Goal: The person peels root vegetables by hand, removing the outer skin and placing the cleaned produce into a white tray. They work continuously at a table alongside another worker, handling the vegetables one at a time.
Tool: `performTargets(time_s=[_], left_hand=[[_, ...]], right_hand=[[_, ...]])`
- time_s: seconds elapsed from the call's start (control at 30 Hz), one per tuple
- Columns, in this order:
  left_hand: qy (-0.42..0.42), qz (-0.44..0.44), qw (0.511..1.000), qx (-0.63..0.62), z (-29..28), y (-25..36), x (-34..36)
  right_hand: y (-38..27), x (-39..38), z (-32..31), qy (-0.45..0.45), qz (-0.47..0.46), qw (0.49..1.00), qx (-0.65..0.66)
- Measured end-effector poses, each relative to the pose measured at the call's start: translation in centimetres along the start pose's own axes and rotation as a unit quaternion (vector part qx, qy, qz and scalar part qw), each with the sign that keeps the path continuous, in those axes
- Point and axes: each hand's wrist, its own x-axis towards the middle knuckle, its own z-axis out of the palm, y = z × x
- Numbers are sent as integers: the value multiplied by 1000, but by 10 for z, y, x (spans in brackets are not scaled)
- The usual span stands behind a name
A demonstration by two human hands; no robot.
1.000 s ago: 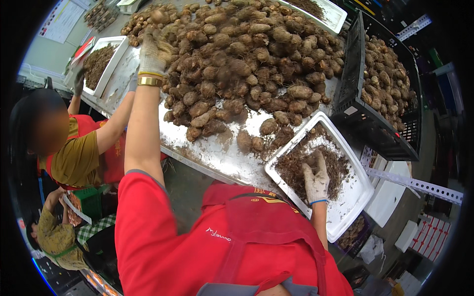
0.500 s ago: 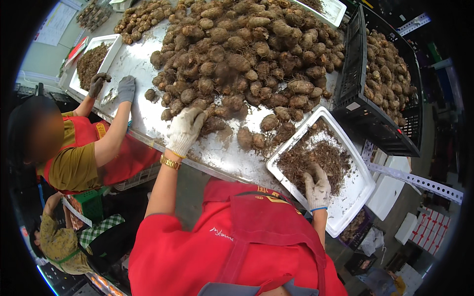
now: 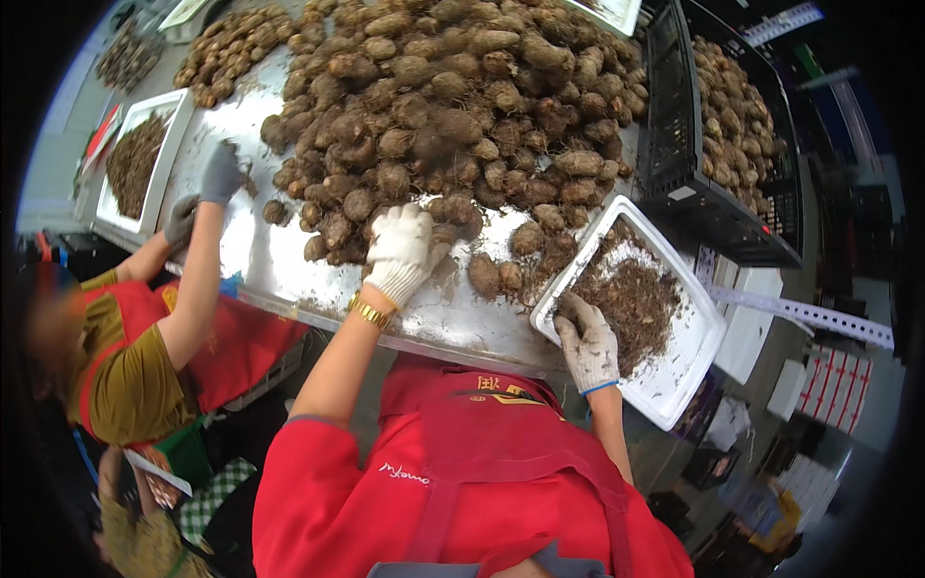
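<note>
White glove, left hand (image 3: 401,252): drawn back from the far side of the heap to its near edge; fingers curled down beside the roots (image 3: 424,120), any pinch hidden from view.

White glove, right hand (image 3: 590,349): shifted from the litter (image 3: 631,308) to the left rim of the white tray (image 3: 692,342), right of centre; fingers loosely bent, thumb apart; cannot tell whether they pinch anything. Both hands now sit closer together, which suggests work centred on the near roots.

Brown roots: heaped across the upper middle of the frame; two loose ones (image 3: 495,276) between the hands.

Metal tabletop (image 3: 260,252): bare strip at centre, below the heap; front edge close under the left wrist. Tray appears to overhang that edge. Black crate (image 3: 670,144) walls the upper right. Co-worker's grey glove (image 3: 220,173) occupies the bare patch, upper left.
</note>
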Motion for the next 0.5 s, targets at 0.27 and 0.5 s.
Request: performTargets(time_s=[0.27, 0.5], left_hand=[[-94, -39, 747, -658, -21, -1, -45], [-120, 6, 739, -663, -13, 61, -66]], right_hand=[[-41, 15, 26, -8, -77, 997, -8], [-46, 35, 0, -10, -97, 993, 58]])
